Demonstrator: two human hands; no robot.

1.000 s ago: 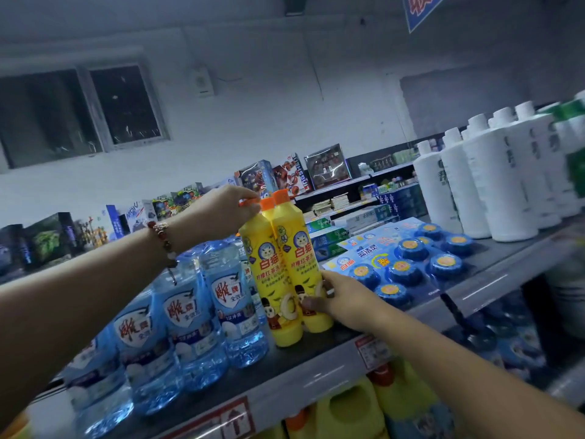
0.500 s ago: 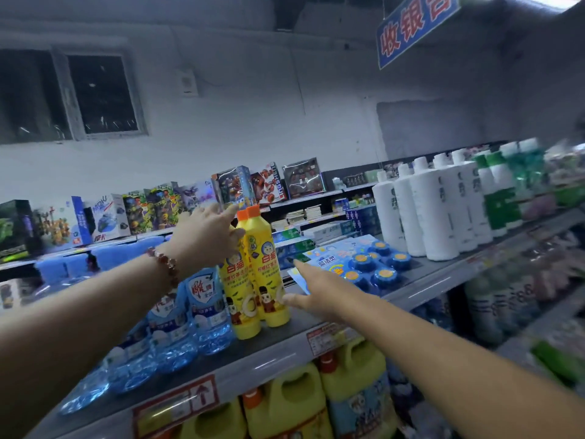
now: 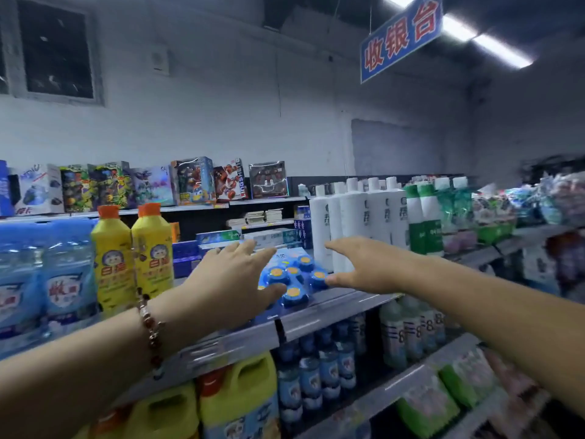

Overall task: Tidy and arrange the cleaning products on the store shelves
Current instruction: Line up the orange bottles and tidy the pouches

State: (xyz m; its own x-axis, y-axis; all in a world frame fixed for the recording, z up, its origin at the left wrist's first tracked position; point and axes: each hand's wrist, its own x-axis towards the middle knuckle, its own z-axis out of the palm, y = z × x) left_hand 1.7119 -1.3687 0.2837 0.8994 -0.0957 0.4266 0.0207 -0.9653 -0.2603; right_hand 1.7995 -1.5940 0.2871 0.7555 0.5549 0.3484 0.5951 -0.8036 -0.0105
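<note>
Fingers of both hands, left [image 3: 234, 280] and right [image 3: 364, 267], are now spread and empty, having left the two yellow bottles [image 3: 133, 255] upright at left on the shelf [image 3: 342, 302] and moved right to flank the blue pack [image 3: 294, 277], likely next for straightening.

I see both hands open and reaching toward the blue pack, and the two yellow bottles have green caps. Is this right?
Not quite: the head view shows the two yellow bottles with orange caps, not green. The left hand and right hand are open, reaching toward the blue pack.
</note>
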